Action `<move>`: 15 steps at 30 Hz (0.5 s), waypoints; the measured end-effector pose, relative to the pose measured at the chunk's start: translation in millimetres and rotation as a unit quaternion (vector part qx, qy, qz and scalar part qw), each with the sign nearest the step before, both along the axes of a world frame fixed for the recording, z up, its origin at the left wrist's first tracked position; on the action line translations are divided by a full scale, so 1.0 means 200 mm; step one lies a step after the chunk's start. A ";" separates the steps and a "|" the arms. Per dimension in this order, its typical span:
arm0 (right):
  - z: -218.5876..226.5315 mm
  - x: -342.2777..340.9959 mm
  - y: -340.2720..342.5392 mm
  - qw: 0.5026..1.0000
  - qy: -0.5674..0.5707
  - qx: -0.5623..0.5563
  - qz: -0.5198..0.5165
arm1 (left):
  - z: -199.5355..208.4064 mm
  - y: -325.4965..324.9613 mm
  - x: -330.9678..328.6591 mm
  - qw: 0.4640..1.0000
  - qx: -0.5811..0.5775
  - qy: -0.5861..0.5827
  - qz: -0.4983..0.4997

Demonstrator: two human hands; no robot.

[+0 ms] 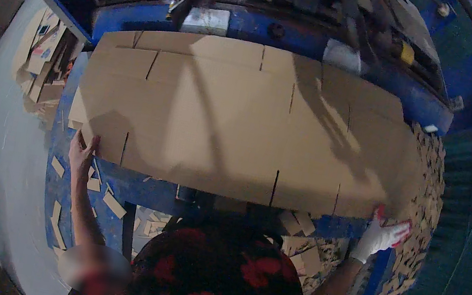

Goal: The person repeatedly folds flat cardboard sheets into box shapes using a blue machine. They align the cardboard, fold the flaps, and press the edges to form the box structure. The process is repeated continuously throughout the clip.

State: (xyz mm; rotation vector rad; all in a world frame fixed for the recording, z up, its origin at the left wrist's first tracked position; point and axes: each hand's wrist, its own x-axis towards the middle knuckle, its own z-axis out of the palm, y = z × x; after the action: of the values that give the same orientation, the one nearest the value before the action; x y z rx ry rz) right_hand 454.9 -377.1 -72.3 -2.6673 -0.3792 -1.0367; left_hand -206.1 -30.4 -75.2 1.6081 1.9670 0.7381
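Note:
A wide brown cardboard sheet (235, 116) with dark slots cut along its near and far edges lies flat before me, spanning most of the blue machine table. At its near left corner, my bare left hand (83, 149) is closed on the edge, thumb and fingers around it. My right hand (386, 235), in a white glove with red fingertips, grips the near right edge. Its thumb rests on top of the sheet; some of its fingers are partly hidden. A slight offset at the left edge shows more board beneath, but I cannot tell how many layers.
A blue machine (275, 31) with dark metal parts stands along the far edge. Small cardboard offcuts (421, 205) are heaped at the right, and more scraps (113, 204) lie at the lower left. Stacked cardboard (46, 60) sits on the floor at left. A green corrugated wall (471, 208) rises at right.

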 end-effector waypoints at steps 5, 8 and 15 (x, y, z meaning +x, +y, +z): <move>-0.08 -0.01 -0.09 0.357 0.530 0.703 0.310 | 0.15 -0.01 0.12 0.997 0.016 0.074 0.012; 0.04 -0.05 0.01 0.579 0.425 0.607 0.340 | 0.26 -0.02 0.20 0.925 0.306 0.223 -0.025; 0.28 -0.57 0.32 0.671 0.430 0.400 0.452 | 0.30 -0.20 0.52 0.926 0.159 -0.300 -0.164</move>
State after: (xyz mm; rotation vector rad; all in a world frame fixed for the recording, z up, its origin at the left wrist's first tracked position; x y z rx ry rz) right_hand 341.2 -312.9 -17.1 -1.4856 -0.6870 0.3619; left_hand -102.2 -70.4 -14.3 1.5773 1.1531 1.2733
